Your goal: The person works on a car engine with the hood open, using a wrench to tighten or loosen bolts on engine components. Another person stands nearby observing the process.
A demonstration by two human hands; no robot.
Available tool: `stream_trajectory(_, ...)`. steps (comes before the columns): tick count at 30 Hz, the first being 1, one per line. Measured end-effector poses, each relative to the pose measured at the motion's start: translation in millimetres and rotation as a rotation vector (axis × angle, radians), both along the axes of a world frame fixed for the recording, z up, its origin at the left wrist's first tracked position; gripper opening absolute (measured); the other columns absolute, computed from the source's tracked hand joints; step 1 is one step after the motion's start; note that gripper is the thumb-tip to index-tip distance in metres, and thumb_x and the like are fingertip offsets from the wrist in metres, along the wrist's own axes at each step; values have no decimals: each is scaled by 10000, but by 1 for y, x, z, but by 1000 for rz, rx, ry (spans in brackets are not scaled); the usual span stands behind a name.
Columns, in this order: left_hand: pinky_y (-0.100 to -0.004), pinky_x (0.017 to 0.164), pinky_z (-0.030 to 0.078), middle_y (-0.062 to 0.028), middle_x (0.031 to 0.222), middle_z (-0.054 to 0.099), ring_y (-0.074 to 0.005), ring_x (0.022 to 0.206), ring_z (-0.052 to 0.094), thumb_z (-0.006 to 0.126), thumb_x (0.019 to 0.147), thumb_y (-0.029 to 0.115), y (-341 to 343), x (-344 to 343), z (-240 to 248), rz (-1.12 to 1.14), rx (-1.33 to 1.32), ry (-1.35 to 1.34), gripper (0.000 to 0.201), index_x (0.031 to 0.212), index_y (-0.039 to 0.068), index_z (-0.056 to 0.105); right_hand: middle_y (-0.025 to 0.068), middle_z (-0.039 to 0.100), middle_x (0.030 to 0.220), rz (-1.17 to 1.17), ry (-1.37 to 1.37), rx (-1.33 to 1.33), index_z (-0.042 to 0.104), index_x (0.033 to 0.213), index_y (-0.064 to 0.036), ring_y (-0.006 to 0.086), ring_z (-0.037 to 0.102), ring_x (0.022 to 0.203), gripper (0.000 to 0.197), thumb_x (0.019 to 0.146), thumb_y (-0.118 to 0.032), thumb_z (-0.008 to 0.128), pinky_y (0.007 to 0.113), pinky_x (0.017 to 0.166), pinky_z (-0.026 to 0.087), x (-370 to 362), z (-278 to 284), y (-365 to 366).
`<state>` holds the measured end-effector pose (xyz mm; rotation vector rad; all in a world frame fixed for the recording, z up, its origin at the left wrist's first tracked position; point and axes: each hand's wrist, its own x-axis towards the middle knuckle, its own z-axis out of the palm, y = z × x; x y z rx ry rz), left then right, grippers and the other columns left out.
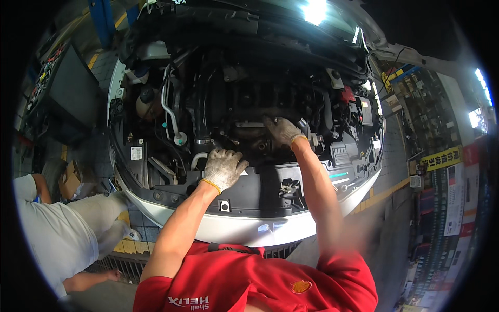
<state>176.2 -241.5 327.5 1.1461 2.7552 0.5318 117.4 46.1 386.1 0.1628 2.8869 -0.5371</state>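
The left hand (223, 169), wearing a speckled grey knit glove with a yellow cuff, is resting palm-down on the black front crossmember (270, 187) of the open engine bay, fingers spread over its upper edge. Just beyond those fingers, a pale curved hose (196, 158) is bending down into the dark machinery. The right hand (282, 130), gloved the same way, is reaching deeper and further right, its fingers pressing against a dull metal part (249, 126) at the front of the engine; whether it is gripping anything cannot be told. The black engine block (270, 96) is sitting directly behind the right hand, in shadow.
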Motion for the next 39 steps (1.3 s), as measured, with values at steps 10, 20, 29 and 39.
stream_trajectory(10, -505, 1108, 413, -112, 1272, 740, -292, 1255, 647, 516, 1097, 477, 1, 3, 6, 35, 34, 19, 451, 1292, 143, 747, 178, 726, 1189, 158, 164, 10, 767, 1228, -167, 416, 663, 1176, 277, 1098, -297, 560, 510, 980, 567, 122, -26, -32)
stream_trajectory(20, -505, 1016, 467, -101, 1218, 753, -318, 1156, 684, 542, 1062, 448, 8, 0, -2, 7, 61, 96, 393, 1231, 173, 766, 197, 790, 1116, 97, 11, 26, 789, 1218, -139, 427, 723, 1105, 479, 1106, -500, 495, 534, 978, 557, 73, 3, -22)
stream_trajectory(29, -521, 1031, 467, -59, 1289, 752, -317, 1181, 688, 536, 1068, 386, 6, 8, 18, -22, -21, 140, 350, 1224, 173, 767, 206, 789, 1122, 76, 125, -68, 781, 1218, -116, 430, 732, 1097, 511, 1110, -520, 487, 540, 971, 564, 95, -3, -26)
stream_trajectory(39, -518, 1004, 495, -95, 1212, 775, -336, 1142, 705, 525, 1070, 381, 20, 2, 23, -72, 50, 135, 366, 1180, 132, 770, 226, 773, 1239, -133, 0, -158, 803, 1216, -69, 415, 737, 1174, 515, 1071, -451, 490, 514, 1025, 566, 13, 22, -2)
